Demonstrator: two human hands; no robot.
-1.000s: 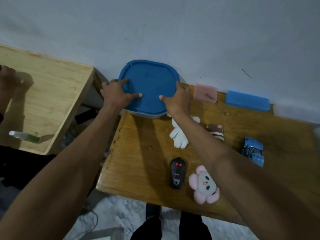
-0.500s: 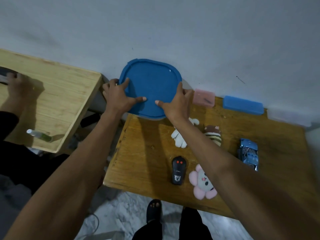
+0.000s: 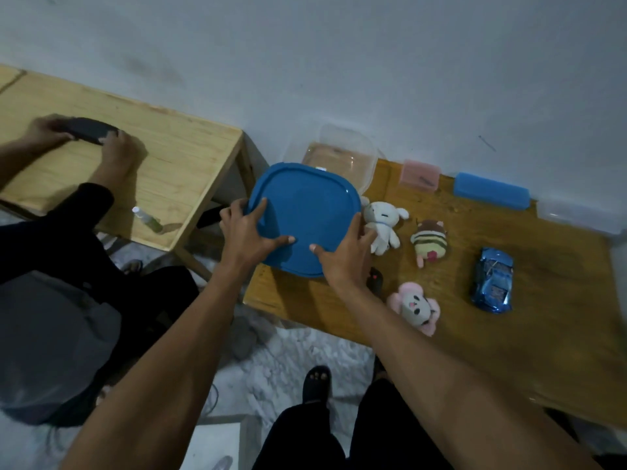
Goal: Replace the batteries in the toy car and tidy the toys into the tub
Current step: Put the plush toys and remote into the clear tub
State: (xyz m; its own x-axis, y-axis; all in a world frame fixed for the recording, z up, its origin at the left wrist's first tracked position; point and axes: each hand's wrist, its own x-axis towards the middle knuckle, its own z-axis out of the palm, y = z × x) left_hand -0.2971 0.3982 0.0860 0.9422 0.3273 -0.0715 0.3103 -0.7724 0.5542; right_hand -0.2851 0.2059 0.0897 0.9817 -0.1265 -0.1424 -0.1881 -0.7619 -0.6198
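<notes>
I have just one view, from the camera worn on the head, wide-angle, looking forward and steeply down. It faces the far wall (image 3: 339,45), with the wooden table (image 3: 509,334) to the right and a lighter table (image 3: 176,154) to the left. It sits close: both forearms run in from the near edge, and the floor (image 3: 281,361) and feet show directly below. Straight lines bow toward the edges.

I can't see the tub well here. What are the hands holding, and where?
Both hands, left and right, grip the blue lid by its near edge.
</notes>
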